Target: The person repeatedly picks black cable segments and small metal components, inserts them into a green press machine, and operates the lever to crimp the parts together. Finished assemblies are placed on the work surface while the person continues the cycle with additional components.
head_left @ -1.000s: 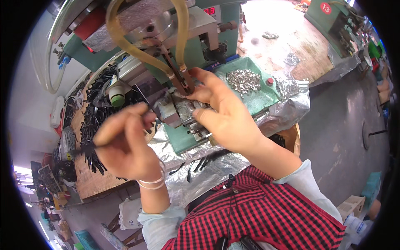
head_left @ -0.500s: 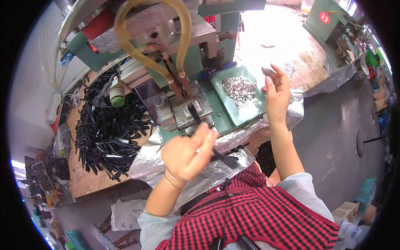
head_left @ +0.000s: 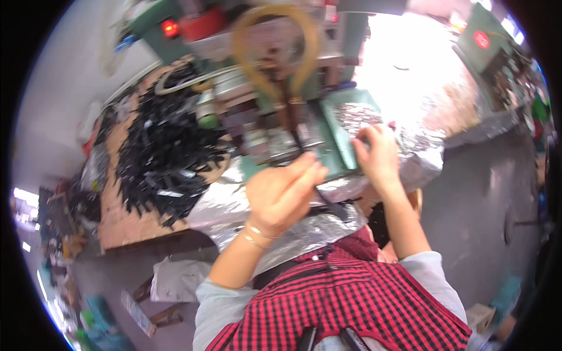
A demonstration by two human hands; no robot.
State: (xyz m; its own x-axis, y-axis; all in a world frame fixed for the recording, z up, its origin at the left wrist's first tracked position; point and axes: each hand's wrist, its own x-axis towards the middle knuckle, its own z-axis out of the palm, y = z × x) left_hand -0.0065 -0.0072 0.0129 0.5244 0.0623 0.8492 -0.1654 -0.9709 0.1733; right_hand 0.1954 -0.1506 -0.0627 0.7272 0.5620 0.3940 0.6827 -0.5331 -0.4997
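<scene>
Black strip [head_left: 328, 202] held in left hand [head_left: 281, 196], slanting down-right from the fist toward the person's chest, over the foil-covered bench edge. Left hand fingers curled closed around the strip's upper part, thumb on top; thin bracelet at the wrist. Hand sits just in front of the green press machine [head_left: 275, 105], near its work plate.

Right hand [head_left: 377, 153] at the green tray [head_left: 345, 126] to the right of the machine, fingers bent down onto the tray's near edge, touching the small silver metal parts [head_left: 357, 114] inside. Frame is motion-blurred, so cannot tell whether the fingertips pinch a part or just rest on them.

Yellowish tube loop [head_left: 275, 44] hangs at the machine's front, above the tooling. Crumpled aluminium foil [head_left: 228, 202] covers the bench front and wraps under the tray. Left of machine, large pile of black strips [head_left: 158, 158] on a wooden board [head_left: 117, 225]. Red light [head_left: 170, 27] lit at the machine's upper left. Person wears a red-and-black checked apron [head_left: 351, 310] over light sleeves.
</scene>
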